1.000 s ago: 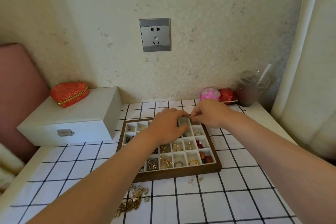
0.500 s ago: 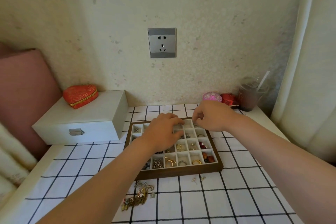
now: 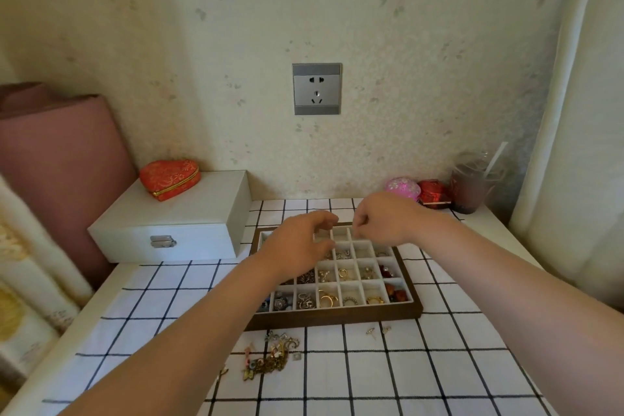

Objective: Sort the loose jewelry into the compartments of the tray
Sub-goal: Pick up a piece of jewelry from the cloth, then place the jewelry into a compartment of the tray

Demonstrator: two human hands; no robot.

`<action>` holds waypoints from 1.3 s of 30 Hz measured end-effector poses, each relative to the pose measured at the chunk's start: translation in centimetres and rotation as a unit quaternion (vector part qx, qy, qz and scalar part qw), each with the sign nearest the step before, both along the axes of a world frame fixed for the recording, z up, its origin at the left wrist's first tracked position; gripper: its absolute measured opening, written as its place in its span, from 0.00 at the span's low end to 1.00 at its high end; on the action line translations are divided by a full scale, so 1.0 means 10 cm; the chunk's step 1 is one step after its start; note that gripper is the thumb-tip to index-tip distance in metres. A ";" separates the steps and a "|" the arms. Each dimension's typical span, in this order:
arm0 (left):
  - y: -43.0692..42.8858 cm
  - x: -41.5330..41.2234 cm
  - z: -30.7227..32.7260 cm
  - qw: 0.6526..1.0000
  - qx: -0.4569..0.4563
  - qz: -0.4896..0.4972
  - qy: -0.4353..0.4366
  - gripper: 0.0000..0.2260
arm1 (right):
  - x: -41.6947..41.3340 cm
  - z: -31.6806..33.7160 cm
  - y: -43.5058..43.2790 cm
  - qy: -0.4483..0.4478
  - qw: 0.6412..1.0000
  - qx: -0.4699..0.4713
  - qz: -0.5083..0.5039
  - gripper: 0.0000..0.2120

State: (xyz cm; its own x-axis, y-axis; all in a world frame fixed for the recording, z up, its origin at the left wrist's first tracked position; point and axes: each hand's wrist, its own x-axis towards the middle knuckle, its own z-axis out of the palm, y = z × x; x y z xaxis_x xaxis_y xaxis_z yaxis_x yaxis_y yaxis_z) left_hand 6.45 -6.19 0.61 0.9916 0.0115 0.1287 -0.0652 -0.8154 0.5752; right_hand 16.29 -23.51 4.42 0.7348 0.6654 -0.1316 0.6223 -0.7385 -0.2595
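Well, roughly halfway by the look of it. Most compartments in the near rows of the tray (image 3: 337, 318) are already filled with rings, hoops and a few red pieces, while several far compartments can be seen bare. Left to be sorted: a tangled pile of loose jewelry (image 3: 270, 356) lying on the table (image 3: 472, 365) just in front of the tray's near rim, plus two small earrings (image 3: 376, 331) a bit to the right of that pile.

The left hand (image 3: 300, 241) is held over the far left part of the tray with fingers loosely spread, and nothing is gripped as far as can be seen. The right hand (image 3: 383, 223) is curled up over the far row with fingertips drawn together. Whether some tiny piece is pinched in there can't be told.

The tray's left compartments are hidden by the left forearm, and the pieces are too small to be told apart properly.
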 end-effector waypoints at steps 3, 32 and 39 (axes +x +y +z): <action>0.12 -0.04 0.14 0.994 -0.111 0.004 0.001 0.17 | -0.04 0.20 0.11 0.042 0.994 0.095 0.016 0.06; 0.87 -0.60 -0.02 0.983 0.143 0.078 0.086 0.20 | -0.25 -0.28 1.32 -0.169 0.965 -0.009 0.202 0.11; 0.77 -0.53 0.01 0.970 0.188 0.076 0.135 0.22 | -0.24 -0.23 1.27 -0.122 0.980 0.009 0.157 0.16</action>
State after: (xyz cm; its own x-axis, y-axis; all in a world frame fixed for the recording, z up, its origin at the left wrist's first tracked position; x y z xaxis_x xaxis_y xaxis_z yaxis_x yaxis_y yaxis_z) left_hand 1.10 1.51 0.73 0.9804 0.1630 -0.1110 0.1837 -0.9595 0.2138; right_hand 13.87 -10.83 2.09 0.5022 0.8640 0.0359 0.8629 -0.4980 -0.0859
